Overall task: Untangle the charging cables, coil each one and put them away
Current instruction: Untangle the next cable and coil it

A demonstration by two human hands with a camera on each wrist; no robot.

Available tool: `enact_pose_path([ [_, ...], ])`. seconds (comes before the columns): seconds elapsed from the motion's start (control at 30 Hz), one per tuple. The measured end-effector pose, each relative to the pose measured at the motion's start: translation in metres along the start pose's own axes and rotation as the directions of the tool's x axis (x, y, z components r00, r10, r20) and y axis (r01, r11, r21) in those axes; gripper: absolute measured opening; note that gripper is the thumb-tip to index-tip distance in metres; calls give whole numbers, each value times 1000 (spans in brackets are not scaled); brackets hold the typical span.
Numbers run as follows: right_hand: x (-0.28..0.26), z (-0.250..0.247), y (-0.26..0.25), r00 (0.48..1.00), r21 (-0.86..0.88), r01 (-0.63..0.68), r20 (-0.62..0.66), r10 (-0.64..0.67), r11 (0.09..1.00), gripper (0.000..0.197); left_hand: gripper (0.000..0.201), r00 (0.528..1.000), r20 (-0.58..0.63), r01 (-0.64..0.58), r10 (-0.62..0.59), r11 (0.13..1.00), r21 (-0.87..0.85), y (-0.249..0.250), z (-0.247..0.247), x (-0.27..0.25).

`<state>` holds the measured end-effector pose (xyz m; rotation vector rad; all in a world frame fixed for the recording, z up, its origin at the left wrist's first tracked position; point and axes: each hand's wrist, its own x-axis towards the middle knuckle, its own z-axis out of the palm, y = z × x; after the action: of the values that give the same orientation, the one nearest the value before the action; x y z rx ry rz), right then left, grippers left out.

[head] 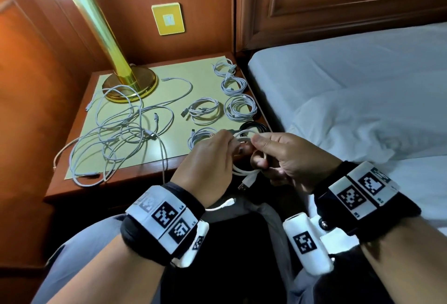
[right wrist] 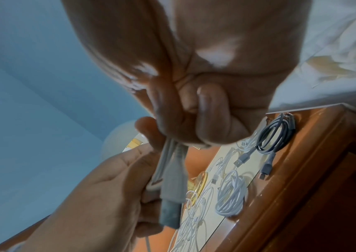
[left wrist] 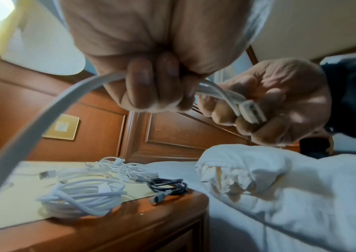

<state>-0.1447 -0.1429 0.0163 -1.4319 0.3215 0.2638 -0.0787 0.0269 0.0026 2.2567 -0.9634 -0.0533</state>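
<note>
While both hands hover at the nightstand's (head: pixel 125 183) near right corner, L hand (head: pixel 205 158) & R hand (head: pixel 290 158) each grip the half-coiled white cable (head: pixel 244 170), USB plug (head: pixel 245 183) dangling.

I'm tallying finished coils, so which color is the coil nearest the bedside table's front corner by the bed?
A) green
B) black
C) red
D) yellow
B: the black coiled cable lies at the bedside table's front corner by the bed; the other coils there are white.
</note>
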Motion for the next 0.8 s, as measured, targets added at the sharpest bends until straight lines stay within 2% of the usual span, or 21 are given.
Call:
enact_pose_path([
  [0.1,-1,-2,0,999,-26,9,49,-8,1000,33,33,999,-20,-44,46,995,85,0,-1,0],
  [0.23,-3,3,0,1000,-41,27,16,-27,999,32,29,996,-42,-78,83,991,111,-1,-3,2],
  [0.3,0,6,7,985,-216,134,-75,-153,967,27,29,998,-21,-60,63,994,96,-2,-2,3],
  [0.37,5,7,14,941,-387,241,-130,-311,890,22,31,1000,6,-28,27,996,82,-2,-1,3],
  [0.47,8,8,18,899,-469,293,-163,-407,833,25,32,1000,0,-7,7,997,71,0,0,4],
  [0.67,6,11,16,862,-604,228,-239,-447,764,28,32,999,-47,-12,13,1000,26,-3,3,3],
  [0.8,9,9,17,869,-590,210,-253,-425,780,28,31,996,84,23,-25,999,26,-6,0,4],
])
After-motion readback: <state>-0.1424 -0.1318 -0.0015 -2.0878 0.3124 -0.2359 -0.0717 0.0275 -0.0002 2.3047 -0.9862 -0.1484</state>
